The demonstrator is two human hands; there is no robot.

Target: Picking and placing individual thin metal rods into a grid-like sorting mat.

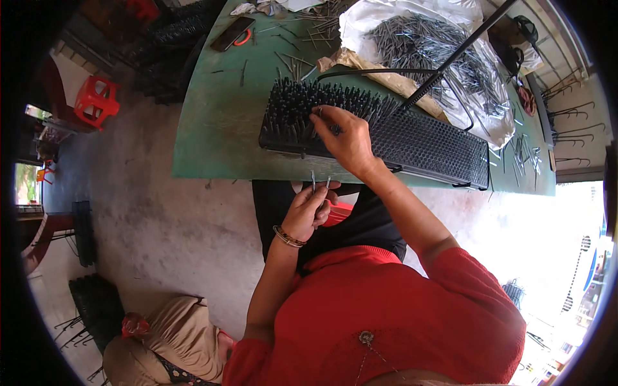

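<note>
A long black perforated rack (434,147) lies along the near edge of the green table. Dark pins (302,106) stand upright and close together in its left part, while the holes on the right are bare. Over the pins, my right hand (351,141) is closed, thumb and forefinger pinched at the pin tops; anything between them is too small to make out. My left hand (308,209), below the table edge, is closed around a few thin metal pins (313,179) that stick up past its fingers.
A white sack (360,26) holding a heap of loose metal pins (425,48) lies behind the rack. A black bent rod (467,45) rises over it. A phone (233,33) and loose pins are on the green table (212,128). A red stool (96,101) stands left.
</note>
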